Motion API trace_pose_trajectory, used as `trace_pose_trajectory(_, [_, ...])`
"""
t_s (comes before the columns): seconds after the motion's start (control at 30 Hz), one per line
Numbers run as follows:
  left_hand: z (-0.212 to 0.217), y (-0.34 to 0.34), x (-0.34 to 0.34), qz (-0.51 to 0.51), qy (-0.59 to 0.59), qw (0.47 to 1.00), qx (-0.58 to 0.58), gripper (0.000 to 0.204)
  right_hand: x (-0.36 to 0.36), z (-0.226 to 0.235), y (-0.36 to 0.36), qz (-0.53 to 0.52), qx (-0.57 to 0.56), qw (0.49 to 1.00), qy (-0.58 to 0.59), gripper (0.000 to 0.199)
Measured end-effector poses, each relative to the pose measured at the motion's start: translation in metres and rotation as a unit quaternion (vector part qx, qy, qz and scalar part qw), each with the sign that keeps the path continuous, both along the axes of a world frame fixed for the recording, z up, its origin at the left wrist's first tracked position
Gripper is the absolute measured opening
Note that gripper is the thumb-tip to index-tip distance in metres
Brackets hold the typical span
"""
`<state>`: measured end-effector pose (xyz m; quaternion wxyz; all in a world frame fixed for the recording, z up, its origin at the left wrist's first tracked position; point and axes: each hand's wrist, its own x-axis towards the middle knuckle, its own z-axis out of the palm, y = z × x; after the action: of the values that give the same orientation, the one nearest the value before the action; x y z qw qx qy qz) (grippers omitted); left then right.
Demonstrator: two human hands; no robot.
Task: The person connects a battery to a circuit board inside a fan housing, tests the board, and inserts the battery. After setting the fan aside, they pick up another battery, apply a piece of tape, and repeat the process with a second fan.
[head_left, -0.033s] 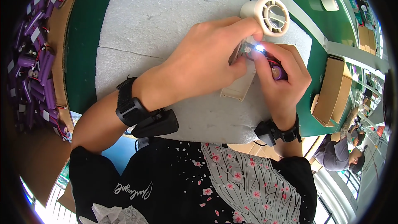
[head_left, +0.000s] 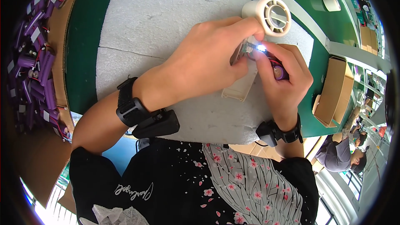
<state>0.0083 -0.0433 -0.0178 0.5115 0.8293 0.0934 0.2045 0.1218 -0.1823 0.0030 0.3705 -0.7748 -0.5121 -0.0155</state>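
Near the green desk's [head_left: 83, 58] right edge, on pitted white foam [head_left: 158, 25], the left hand [head_left: 204, 64] is pinching a cream plastic fan's handle [head_left: 243, 81]. The right hand [head_left: 287, 79] is gripping a purple cylindrical battery [head_left: 280, 73], grip closed.

One cream fan [head_left: 266, 16] — two cardboard boxes [head_left: 338, 91].

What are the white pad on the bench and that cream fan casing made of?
The white pad looks like foam: matte, grainy, dented and cracked. The cream fan casing, touched by the left hand, seems moulded plastic, smooth with a slight sheen.
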Motion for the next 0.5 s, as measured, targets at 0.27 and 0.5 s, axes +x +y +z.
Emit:
trace_pose_trajectory(0.27, [0.003, 0.007, -0.001, -0.031, 0.011, 0.999, -0.043, 0.039, 0.001, -0.003, 0.000, 0.003, 0.006, 1.000, -0.010, 0.022])
trace_pose_trajectory(0.5, [0.003, 0.017, -0.002, -0.084, 0.029, 0.991, -0.103, 0.032, 0.001, 0.000, -0.002, 0.004, -0.001, 1.000, -0.015, 0.023])
